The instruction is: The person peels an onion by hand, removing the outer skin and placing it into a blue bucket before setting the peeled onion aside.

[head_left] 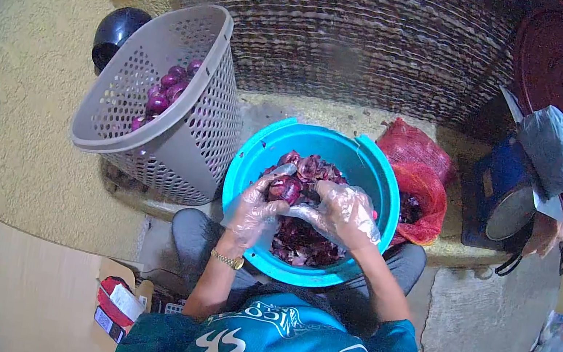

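Note:
Over a turquoise basin (371,245) both my hands are in clear plastic gloves. My left hand (252,210), with a gold watch at the wrist, is closed around a red onion (284,190). Close by on the right, my right hand (349,215) has its fingers bent together and pointing toward the onion; whatever they may grip is hidden by the glove and glare. Purple onion skins (308,243) lie heaped in the basin below my hands. The basin rests between my knees.
At the left stands a tall perforated grey basket (212,128) with several red onions (171,85) inside. A red mesh sack (418,150) lies behind the basin on the right. Farther right are a blue container (490,183) and a grey plastic bag (552,149). A phone (109,323) lies lower left.

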Demonstrator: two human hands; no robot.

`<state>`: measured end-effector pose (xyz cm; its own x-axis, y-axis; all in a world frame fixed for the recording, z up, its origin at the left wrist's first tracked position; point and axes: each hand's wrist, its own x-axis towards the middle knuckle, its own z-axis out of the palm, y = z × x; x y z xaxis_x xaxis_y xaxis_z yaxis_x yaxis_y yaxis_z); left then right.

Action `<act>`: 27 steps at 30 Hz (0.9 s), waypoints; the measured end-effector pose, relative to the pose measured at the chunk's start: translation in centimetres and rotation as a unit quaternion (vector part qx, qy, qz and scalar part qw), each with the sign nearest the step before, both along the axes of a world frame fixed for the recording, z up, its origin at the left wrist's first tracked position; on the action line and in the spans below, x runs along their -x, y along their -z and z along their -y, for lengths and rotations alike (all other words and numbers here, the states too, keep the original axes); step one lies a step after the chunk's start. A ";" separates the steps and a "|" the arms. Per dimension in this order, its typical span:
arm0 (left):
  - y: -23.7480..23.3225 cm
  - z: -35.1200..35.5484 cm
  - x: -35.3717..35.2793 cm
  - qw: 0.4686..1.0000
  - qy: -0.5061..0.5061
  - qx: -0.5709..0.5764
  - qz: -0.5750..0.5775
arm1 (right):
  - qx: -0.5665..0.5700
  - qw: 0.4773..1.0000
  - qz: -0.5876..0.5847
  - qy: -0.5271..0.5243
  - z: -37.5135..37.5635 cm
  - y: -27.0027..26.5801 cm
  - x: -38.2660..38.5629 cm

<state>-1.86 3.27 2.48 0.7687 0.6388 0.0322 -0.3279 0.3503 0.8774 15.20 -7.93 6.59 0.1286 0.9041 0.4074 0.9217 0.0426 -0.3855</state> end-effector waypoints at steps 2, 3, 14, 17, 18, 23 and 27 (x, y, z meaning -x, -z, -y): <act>0.2 0.3 -0.4 0.998 0.003 0.041 0.043 | -0.023 1.000 -0.003 0.000 -0.2 0.5 0.0; 0.6 0.3 -0.4 0.995 0.006 0.069 0.076 | -0.046 0.999 -0.006 -0.001 -0.3 0.7 0.0; 4.7 0.4 -1.3 0.939 0.037 0.263 0.217 | -0.029 0.998 -0.040 0.029 -0.8 -0.4 1.9; 4.8 0.5 -1.2 0.930 0.045 0.284 0.227 | -0.030 0.997 -0.060 0.035 -0.6 -1.1 2.1; 4.3 0.6 -1.2 0.923 0.054 0.298 0.236 | 0.003 0.998 -0.054 0.043 -0.5 -1.2 2.0; 2.7 0.5 -0.9 0.975 -0.010 0.152 0.159 | 0.005 0.997 -0.048 0.055 -0.1 0.0 1.2; 2.2 0.3 -0.9 0.994 -0.099 -0.027 0.037 | -0.049 0.998 -0.040 0.030 -0.2 0.1 0.8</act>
